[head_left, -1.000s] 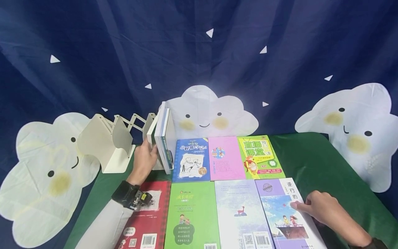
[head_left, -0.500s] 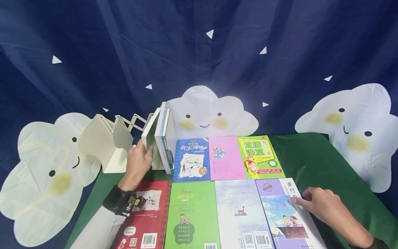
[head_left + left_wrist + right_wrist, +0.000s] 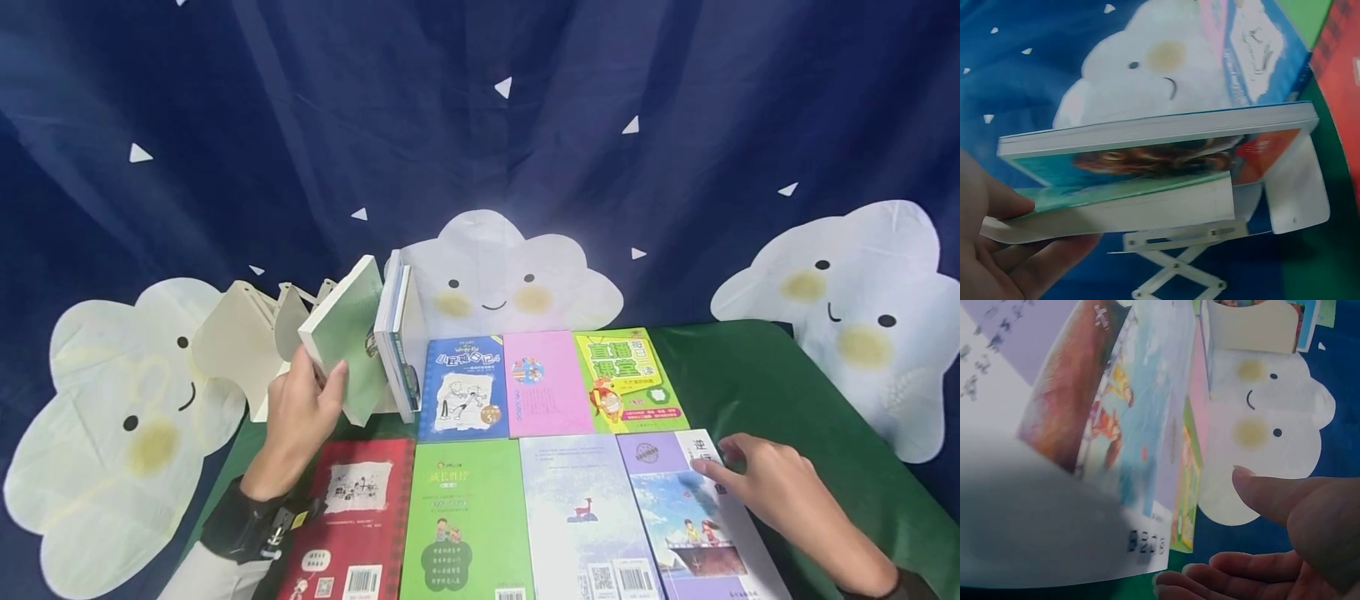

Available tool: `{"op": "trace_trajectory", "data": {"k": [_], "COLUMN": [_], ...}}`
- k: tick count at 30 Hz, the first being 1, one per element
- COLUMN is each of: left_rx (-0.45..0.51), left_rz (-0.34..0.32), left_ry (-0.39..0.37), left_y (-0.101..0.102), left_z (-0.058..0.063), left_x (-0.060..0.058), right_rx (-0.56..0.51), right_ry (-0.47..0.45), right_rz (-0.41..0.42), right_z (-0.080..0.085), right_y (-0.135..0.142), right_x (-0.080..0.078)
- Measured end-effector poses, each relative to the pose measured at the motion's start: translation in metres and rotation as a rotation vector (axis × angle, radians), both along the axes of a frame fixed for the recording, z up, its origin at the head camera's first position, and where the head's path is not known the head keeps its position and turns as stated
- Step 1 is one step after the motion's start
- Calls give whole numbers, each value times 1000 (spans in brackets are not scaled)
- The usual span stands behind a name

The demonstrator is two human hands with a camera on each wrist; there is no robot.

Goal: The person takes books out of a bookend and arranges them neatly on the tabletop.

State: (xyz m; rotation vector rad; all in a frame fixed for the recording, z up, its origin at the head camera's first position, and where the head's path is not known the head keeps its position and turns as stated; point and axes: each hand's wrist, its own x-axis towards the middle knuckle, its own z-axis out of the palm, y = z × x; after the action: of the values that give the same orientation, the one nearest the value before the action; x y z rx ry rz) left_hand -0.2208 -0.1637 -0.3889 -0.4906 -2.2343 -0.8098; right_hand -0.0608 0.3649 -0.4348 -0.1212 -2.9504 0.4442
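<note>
My left hand (image 3: 303, 408) pinches a green-covered book (image 3: 347, 333), thumb on the cover and fingers behind. The book is tilted to the left, its top leaning away from the upright books (image 3: 393, 333) beside it. In the left wrist view, the same green book (image 3: 1141, 209) lies between thumb and fingertips, close to a book (image 3: 1160, 128) with a brown and orange cover. My right hand (image 3: 795, 492) hovers over the right edge of a purple and white book (image 3: 686, 533), holding nothing. Its fingers are loosely bent and apart in the right wrist view.
A cream folding bookshelf (image 3: 238, 333) stands at the back left. Flat books lie in two rows: blue (image 3: 462, 392), pink (image 3: 547, 392) and yellow-green (image 3: 628, 379) behind; red (image 3: 360, 517), green (image 3: 467, 517) and lavender (image 3: 585, 500) in front. A curtain (image 3: 465, 125) hangs behind.
My left hand has drawn the green book out from beside the upright books, toward me and to the left, tilting it. My right hand has shifted slightly away from me.
</note>
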Motion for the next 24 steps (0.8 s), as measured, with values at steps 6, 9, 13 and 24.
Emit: {"op": "trace_trajectory", "data": {"k": [6,9,13,24], "left_rx": [18,35,48,96], "left_rz": [-70,-93,-93,-141], "left_ry": [8,12,11,-92], "left_y": [-11,-14,-17,-8], "left_z": [16,23,32,53], "left_x": [26,38,52,85], "right_rx": [-8,-10,-21,-129], "right_ry": [30,50,68,8], "right_rz": [21,31,48,95], "right_z": [8,10,12,23], "right_y": [-10,-15,-22,-45], "right_x": [-1,-1,-2,-5]}}
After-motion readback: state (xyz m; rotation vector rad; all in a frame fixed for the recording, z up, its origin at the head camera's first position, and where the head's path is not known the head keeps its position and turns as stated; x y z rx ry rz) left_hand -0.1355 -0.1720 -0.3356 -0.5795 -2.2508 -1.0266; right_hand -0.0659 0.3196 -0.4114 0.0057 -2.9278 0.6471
